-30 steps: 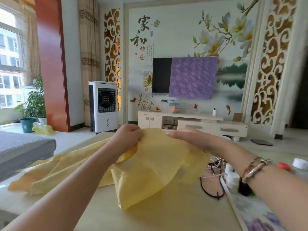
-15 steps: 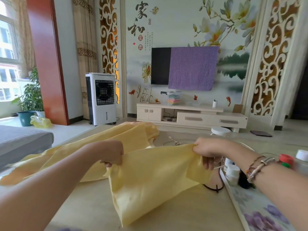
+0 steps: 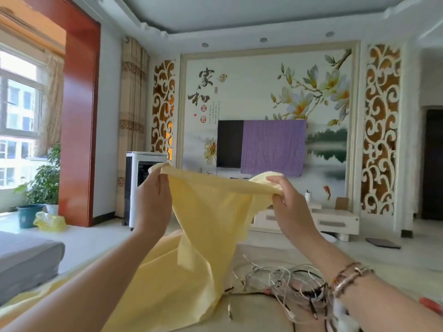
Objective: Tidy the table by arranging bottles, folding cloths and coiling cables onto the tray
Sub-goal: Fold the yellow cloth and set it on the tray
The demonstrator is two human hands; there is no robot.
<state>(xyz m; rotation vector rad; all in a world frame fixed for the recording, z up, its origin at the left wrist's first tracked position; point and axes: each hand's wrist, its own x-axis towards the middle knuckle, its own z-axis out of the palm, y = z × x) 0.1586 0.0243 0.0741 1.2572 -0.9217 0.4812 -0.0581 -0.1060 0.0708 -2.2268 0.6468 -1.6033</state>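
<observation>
My left hand (image 3: 153,202) and right hand (image 3: 291,207) now pinch the yellow cloth's (image 3: 206,236) top edge up at chest height, higher than before; it hangs down onto the table (image 3: 259,315) beside the tangled cables (image 3: 282,283).

We see a thin, matt yellow cloth (image 3: 211,226), softly creased. The tangled cables (image 3: 282,281) look like smooth plastic. At left, the red pillar (image 3: 76,130) shines glossy; the purple cover (image 3: 273,147) looks coarsely woven.
</observation>
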